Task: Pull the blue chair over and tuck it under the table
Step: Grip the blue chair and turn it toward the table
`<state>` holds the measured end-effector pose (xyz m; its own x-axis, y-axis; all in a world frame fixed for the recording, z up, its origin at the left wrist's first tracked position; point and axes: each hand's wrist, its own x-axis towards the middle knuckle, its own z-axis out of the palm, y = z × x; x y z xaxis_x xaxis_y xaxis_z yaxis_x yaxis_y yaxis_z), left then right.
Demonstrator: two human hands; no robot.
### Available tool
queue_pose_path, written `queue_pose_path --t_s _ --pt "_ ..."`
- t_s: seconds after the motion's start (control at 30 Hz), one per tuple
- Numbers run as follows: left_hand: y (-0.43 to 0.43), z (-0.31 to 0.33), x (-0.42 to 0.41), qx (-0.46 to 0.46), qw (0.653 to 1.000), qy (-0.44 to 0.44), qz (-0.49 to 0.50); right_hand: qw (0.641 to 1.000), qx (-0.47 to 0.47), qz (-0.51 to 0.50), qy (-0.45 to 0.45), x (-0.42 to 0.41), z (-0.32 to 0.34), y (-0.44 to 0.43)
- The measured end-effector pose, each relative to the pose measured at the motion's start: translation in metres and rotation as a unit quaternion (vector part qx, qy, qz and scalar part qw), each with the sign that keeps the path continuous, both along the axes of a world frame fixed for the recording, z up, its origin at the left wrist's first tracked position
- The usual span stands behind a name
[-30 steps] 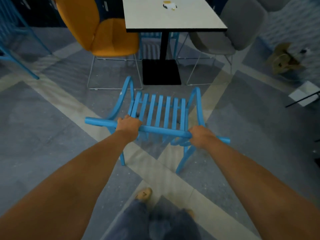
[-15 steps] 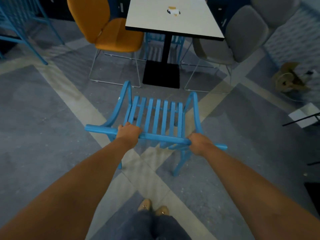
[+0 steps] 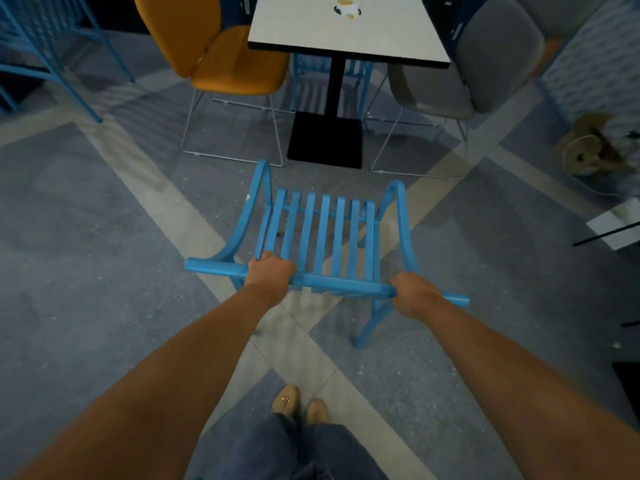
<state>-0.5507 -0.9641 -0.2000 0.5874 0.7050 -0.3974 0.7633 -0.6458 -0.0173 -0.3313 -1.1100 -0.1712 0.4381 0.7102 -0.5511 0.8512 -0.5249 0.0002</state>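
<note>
No text, label, brand, number or sign can be read anywhere. The small round object on the far end of the bench carries white and yellow marks, too blurred to make out as writing.

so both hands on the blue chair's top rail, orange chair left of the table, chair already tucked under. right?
Not tucked. The head view shows the blue chair short of the table, on open floor. Left hand and right hand grip its top rail; the orange chair is left of the table.
</note>
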Motion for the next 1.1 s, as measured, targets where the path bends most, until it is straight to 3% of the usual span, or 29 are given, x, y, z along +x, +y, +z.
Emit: queue_pose_path --t_s 0.47,0.73,1.1 --pt "-0.018 -0.008 -0.009 -0.040 0.997 -0.058 0.029 1.000 0.004 0.022 -0.013 0.002 -0.012 -0.024" --pt "-0.002 -0.003 -0.025 -0.019 0.994 0.093 0.044 0.999 0.046 0.010 -0.022 0.000 -0.018 -0.028" --pt "-0.003 -0.012 -0.022 0.008 0.994 0.102 0.033 0.998 0.027 0.038 -0.037 0.001 -0.019 -0.025"
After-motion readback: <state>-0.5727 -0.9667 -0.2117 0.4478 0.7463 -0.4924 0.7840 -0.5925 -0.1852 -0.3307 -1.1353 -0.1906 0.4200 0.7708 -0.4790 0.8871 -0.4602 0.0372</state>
